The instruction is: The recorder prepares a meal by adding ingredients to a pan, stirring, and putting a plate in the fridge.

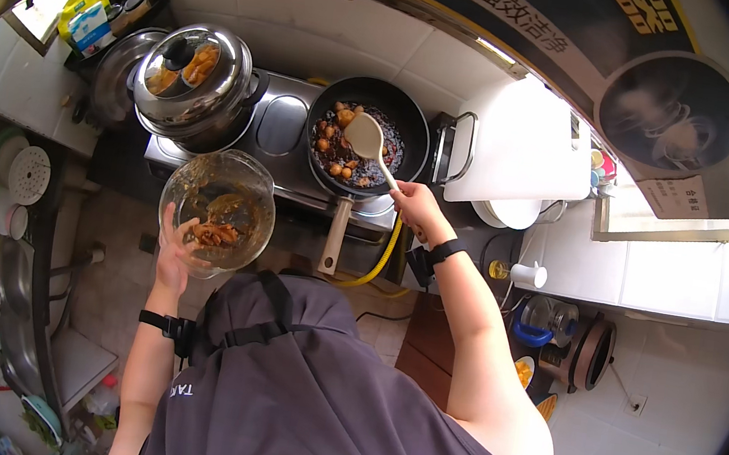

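My left hand (176,249) holds a clear glass bowl (259,194) from below and the side, in front of the stove and left of the pan. Sauce smears its inner wall, and a small heap of brown, sauce-coated food (216,234), perhaps meat, lies at the bottom. In my right hand (420,208) is the handle of a pale cooking spoon (363,135). Its head is over a dark frying pan (412,114), at the browned pieces and dark bits in bubbling oil (386,162). The pan's wooden handle (334,237) points towards me, with neither hand on it.
A lidded steel pot (214,115) stands on the stove (285,91), left of the pan. A white board (517,151) stands to the right, beside white plates (516,213). A yellow hose (382,265) hangs below the stove. The range hood (567,20) overhangs the far side. A sink (21,301) is at left.
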A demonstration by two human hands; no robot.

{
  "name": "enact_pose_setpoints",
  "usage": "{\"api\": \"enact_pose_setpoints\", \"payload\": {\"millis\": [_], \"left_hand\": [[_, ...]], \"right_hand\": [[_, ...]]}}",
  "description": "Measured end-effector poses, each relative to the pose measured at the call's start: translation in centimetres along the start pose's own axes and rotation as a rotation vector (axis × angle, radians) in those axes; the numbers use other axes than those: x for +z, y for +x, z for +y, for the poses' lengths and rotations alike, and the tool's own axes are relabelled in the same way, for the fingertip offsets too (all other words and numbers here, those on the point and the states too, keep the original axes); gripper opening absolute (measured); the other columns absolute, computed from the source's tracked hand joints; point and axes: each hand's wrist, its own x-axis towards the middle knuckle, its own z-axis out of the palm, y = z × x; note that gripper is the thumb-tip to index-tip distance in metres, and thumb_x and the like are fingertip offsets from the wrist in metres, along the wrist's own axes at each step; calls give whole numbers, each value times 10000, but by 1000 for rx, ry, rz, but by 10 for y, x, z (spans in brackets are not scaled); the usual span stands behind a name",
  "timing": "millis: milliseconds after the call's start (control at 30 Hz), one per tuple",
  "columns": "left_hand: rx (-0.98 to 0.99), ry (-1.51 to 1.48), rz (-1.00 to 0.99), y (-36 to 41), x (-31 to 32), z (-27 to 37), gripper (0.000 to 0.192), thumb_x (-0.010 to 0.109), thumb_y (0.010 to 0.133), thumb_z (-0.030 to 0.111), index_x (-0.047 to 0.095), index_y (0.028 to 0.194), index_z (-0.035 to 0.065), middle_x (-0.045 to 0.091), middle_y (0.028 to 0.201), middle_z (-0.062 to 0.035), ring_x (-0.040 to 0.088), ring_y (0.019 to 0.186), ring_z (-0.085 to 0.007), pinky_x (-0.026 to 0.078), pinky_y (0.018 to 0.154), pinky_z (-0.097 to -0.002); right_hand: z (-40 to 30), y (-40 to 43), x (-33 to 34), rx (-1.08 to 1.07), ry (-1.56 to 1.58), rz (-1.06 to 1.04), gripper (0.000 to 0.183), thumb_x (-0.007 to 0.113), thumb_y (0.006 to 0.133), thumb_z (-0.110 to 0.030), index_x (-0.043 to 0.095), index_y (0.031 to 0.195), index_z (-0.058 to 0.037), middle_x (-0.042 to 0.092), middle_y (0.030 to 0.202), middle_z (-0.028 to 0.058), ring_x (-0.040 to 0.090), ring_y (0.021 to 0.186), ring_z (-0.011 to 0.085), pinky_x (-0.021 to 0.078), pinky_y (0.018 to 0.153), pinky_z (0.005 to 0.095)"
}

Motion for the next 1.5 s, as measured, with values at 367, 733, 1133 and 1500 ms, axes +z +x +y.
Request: {"api": "enact_pose_setpoints", "payload": {"millis": [367, 733, 1133, 1500], "left_hand": [[-16, -22, 12, 2, 2, 2, 837, 396, 646, 178, 151, 1440, 278, 381, 1300, -172, 562, 986, -284, 568, 585, -364], [-20, -5, -19, 10, 7, 5, 862, 418, 628, 188, 140, 1439, 276, 360, 1303, -186, 549, 1025, -332, 578, 607, -398], [-13, 11, -22, 8, 4, 2, 808, 419, 683, 209, 150, 1442, 276, 387, 1310, -166, 562, 988, -272, 574, 614, -364], [-8, -25, -12, 5, -1, 0, 828, 393, 653, 148, 154, 1436, 272, 386, 1276, -171, 541, 1038, -326, 580, 626, -409]], "right_hand": [[-13, -19, 0, 54, 258, -132, 341, 568, 872, -176, 573, 1189, -52, 544, 621, -6, 473, 436, 78, 388, 406, 229], [-14, -34, -22, -167, -501, 433, 289, 570, 794, -199, 644, 1041, -70, 637, 788, 191, 621, 772, 337, 499, 702, 407], [-2, -29, -25, 137, -167, 161, 231, 541, 855, -200, 642, 953, -16, 598, 661, 109, 562, 487, 187, 450, 480, 312], [-10, -5, -19, -127, -79, 260, 300, 540, 870, -175, 601, 1130, -40, 532, 595, 5, 474, 435, 95, 391, 420, 258]]}}
